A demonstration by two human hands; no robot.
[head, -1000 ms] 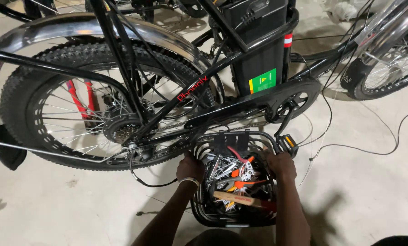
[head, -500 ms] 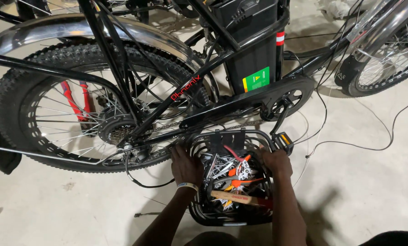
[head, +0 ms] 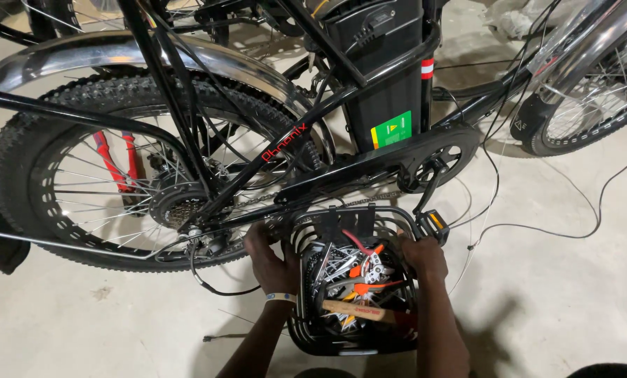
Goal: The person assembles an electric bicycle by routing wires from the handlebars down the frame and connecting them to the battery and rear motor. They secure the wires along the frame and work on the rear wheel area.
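Note:
A black wire basket (head: 312, 337) full of tools sits on the concrete floor under a black bicycle. My left hand (head: 270, 260) grips its left rim, with a light band on the wrist. My right hand (head: 423, 256) grips its right rim. Inside lie several metal wrenches (head: 334, 269), orange-handled pliers (head: 367, 276) and a wooden-handled tool (head: 355, 309). The bicycle's pedal (head: 432, 224) hangs just above my right hand.
The bicycle's fat rear wheel (head: 128, 171) with a chrome fender (head: 117, 49) fills the left. Its black chain guard (head: 369, 168) and battery box (head: 387, 84) stand over the basket. Another wheel (head: 583, 105) is at the upper right. Loose cables (head: 538, 227) trail across the floor.
Both hands and the basket have shifted slightly left under the bicycle frame. The grip on the rims is unchanged.

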